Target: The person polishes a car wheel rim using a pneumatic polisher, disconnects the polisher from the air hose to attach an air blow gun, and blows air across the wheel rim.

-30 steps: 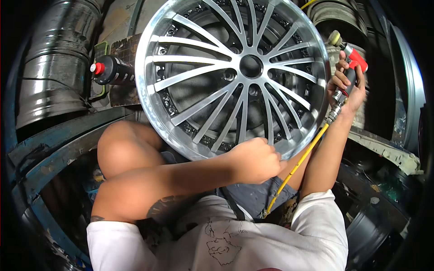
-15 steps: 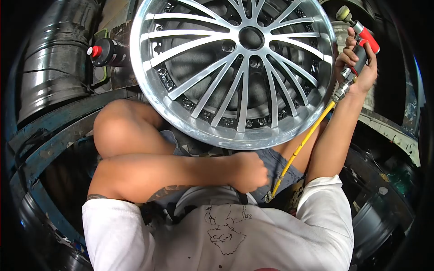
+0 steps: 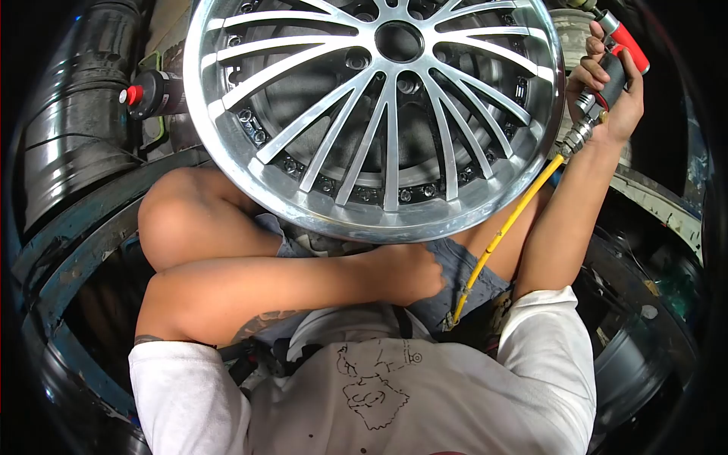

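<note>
An alloy wheel rim (image 3: pixel 392 152) with polished silver spokes and a shiny lip lies face up before my crossed legs. My right hand (image 3: pixel 618 98) is wrapped round the grip of a red and grey air polisher (image 3: pixel 628 44), held upright at the rim's right side, apart from it. Its small round pad is mostly cut off by the top edge. A yellow air hose (image 3: pixel 504 231) runs down from its metal fitting toward my lap. Closed in a fist over my lap, my left hand (image 3: pixel 417 274) sits just below the rim's near edge; its palm is hidden.
A dark bottle with a red cap (image 3: pixel 152 95) lies left of the rim. Beyond it stands a large shiny metal barrel (image 3: pixel 80 114). A blue metal frame (image 3: pixel 83 193) runs along my left, and a pale, worn ledge (image 3: pixel 660 201) is at the right.
The whole view has shifted, so the rim and bottle sit further left and higher. My right hand with the polisher is slightly further right and up. My left fist stays over my lap.
</note>
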A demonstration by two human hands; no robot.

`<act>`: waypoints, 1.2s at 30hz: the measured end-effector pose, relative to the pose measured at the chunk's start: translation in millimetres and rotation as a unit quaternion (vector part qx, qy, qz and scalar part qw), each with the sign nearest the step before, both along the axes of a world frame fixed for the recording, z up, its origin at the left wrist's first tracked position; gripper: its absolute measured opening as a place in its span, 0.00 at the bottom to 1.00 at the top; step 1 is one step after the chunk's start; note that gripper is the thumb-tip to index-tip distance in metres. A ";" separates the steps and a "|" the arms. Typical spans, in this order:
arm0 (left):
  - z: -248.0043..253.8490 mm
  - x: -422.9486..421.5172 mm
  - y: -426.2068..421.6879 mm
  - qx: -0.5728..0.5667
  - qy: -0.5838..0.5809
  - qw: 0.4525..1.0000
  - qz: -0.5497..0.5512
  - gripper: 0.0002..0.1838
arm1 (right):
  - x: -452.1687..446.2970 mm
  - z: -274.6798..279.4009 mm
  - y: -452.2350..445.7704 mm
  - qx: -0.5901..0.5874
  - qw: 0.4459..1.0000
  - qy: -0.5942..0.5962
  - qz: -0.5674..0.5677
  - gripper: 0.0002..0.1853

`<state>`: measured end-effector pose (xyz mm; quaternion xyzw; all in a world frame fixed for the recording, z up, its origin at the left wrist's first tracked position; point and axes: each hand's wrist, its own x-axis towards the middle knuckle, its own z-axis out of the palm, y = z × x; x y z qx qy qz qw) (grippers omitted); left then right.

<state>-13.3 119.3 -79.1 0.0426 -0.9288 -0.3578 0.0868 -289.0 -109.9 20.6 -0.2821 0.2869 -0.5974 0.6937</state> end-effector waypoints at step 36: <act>77.4 34.0 -107.0 0.251 -0.396 0.852 0.232 0.23 | 37.1 10.9 14.6 0.056 0.982 0.036 -0.175 0.10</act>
